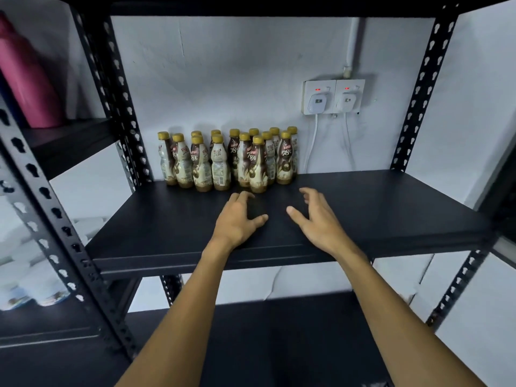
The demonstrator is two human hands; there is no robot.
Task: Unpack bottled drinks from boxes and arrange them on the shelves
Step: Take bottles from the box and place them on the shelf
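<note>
Standing just beyond the empty, loose-fingered left hand (pixel 237 219) and right hand (pixel 315 219) are bottles (pixel 229 160).

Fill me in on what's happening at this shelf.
A person is stocking a black shelf with drinks. A cluster of gold-capped bottles stands upright at its back left, close to the wall. The left hand and right hand reach over the shelf just in front of the bottles, fingers loosely spread, with no grip on anything. Two chargers are plugged into the wall to the right of the bottles.
</note>
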